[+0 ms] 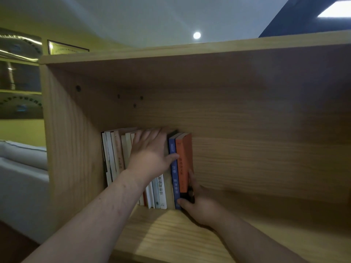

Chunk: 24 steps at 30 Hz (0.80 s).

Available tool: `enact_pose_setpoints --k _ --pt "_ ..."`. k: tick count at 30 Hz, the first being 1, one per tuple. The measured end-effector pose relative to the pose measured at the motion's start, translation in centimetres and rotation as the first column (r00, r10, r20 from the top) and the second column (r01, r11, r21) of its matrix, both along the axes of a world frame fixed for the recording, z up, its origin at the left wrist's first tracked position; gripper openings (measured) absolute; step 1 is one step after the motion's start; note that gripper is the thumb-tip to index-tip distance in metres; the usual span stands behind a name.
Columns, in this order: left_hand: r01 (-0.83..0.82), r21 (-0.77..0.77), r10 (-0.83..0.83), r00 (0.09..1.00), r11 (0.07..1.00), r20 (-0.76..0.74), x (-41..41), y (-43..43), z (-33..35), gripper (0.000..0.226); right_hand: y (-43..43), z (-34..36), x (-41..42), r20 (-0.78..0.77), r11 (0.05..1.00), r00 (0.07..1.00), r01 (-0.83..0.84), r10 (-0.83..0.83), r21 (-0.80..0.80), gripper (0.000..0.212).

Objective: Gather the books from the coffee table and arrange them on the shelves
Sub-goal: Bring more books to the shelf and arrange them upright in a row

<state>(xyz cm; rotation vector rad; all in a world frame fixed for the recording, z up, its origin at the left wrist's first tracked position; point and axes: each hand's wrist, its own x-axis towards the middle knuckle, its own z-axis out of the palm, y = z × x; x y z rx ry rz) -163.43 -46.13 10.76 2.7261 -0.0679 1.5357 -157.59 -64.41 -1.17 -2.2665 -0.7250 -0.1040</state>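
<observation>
Wooden shelf (190,230): row of books (117,158) upright at its left end. Left hand (150,150) lies flat and open across the spines, thumb on the blue book (173,179). Right hand (201,204) grips the lower end of the orange book (185,158), last in the row, beside the blue one.

Row of books (144,168) packed upright against the shelf's left wall (72,141), no gap there. Orange book (185,160) ends the row. Right of it the shelf board (266,224) lies bare, with open height up to the top panel (190,73). Both hands crowd the row's right end.
</observation>
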Motion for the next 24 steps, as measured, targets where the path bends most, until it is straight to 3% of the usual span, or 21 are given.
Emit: enact_pose_setpoints --k 5,10,18,24 --pt "-0.048 -0.079 0.046 0.998 0.996 -0.03 -0.3 -0.5 0.6 0.073 0.0 0.0 0.2 0.012 1.0 1.0 0.015 -0.015 0.011 0.106" --pt "-0.073 -0.023 0.074 0.996 0.997 0.056 -2.1 -1.3 0.5 0.051 -0.1 0.1 0.2 0.015 1.0 1.0 0.01 -0.01 -0.002 0.105" --pt "0.173 -0.351 -0.176 0.984 0.92 0.021 -2.6 -2.7 0.5 0.045 -0.3 0.5 0.0 -0.018 1.0 1.0 -0.003 0.003 -0.003 0.103" --pt "0.139 -0.33 -0.146 0.989 0.934 0.004 -3.4 -2.3 1.0 0.045 -0.3 0.5 -0.2 -0.063 0.999 0.997 -0.033 0.035 0.034 0.103"
